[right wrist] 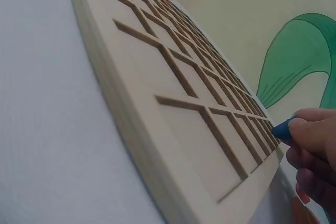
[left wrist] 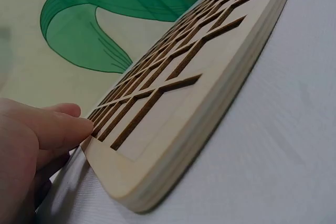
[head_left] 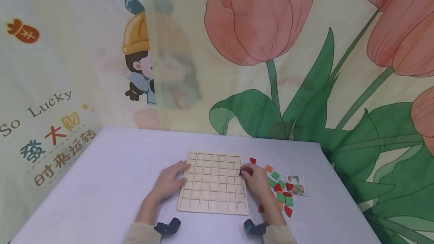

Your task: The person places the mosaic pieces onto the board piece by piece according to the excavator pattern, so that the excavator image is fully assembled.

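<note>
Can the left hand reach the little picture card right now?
Probably not from there: the wooden board, right hand and loose pieces lie between the left hand and the picture card.

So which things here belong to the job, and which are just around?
Part of the job:
gridded wooden board, left hand touching its left edge
blue piece, pinched by the right hand
loose coloured pieces, probably
picture card, probably for reference

Just around:
tulip-print backdrop
dark wrist devices
white tabletop
</note>
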`<state>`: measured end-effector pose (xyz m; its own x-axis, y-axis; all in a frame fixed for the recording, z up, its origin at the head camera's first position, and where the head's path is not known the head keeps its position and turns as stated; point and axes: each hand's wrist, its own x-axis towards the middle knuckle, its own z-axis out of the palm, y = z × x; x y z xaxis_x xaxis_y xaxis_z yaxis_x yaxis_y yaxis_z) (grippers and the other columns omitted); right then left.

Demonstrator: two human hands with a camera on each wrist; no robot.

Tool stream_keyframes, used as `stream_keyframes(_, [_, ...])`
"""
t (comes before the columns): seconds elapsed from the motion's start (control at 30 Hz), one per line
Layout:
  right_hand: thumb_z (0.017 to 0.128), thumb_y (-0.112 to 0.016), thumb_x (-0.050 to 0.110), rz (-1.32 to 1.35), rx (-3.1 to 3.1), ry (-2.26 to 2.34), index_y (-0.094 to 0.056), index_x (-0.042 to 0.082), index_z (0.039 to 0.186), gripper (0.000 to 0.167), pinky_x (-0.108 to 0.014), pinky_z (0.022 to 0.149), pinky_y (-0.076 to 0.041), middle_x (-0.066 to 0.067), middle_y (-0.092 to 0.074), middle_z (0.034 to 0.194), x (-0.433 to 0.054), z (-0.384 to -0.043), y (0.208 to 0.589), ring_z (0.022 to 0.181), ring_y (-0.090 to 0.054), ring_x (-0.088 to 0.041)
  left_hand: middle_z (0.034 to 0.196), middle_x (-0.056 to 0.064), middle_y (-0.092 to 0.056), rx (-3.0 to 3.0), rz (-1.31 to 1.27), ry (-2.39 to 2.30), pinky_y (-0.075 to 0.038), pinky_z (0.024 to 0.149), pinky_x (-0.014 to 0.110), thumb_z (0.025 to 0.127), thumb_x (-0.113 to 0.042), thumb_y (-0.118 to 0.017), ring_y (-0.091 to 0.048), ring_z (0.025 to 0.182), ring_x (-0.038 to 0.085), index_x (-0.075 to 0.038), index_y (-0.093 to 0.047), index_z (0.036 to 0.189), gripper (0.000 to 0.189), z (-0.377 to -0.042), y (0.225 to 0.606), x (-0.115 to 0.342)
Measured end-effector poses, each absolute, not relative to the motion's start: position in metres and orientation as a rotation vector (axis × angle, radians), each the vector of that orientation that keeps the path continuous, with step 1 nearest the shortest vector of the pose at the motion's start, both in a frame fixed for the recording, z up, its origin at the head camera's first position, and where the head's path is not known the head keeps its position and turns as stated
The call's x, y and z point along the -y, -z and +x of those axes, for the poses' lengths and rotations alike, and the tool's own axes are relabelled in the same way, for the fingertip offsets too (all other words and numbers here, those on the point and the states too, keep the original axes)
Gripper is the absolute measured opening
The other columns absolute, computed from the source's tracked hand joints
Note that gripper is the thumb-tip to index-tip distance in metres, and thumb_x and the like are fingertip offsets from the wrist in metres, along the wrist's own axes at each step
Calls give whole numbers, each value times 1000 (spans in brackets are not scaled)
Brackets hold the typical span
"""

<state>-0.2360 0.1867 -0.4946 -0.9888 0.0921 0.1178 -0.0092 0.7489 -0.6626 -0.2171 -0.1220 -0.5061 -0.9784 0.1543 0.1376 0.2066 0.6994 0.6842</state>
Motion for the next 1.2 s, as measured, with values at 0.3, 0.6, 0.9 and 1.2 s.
stream_keyframes(0.3, [87,-69,15,-36,2829,-1013,-70,18,105,18,-29,78,-57,2,-70,96,-183,-230,503,83,-59,-11,146,6,-46,2834,-236,1163,-21,116,58,87,-21,-63,-36,140,29,-20,-55,133,47,-210,513,119])
stream_keyframes(0.6, [86,-70,15,10,2832,-905,-69,16,109,23,-18,62,-50,1,-67,97,-179,-234,501,73,-53,-8,144,7,-49,2798,-268,1122,-25,114,58,87,-20,-62,-39,138,31,-18,-57,131,45,-214,509,119])
stream_keyframes(0.9, [84,-73,16,-1,2830,-863,-73,16,101,18,-30,79,-58,0,-62,100,-179,-232,503,91,-60,-13,145,5,-48,2820,-248,1132,-22,114,59,88,-23,-62,-38,138,29,-19,-57,131,43,-215,513,119])
stream_keyframes(1.2, [84,-72,17,-36,2847,-882,-74,17,105,21,-24,71,-55,1,-59,97,-178,-234,498,90,-57,-13,142,9,-50,2769,-274,1110,-25,113,58,87,-19,-61,-40,136,31,-16,-59,128,41,-216,512,118])
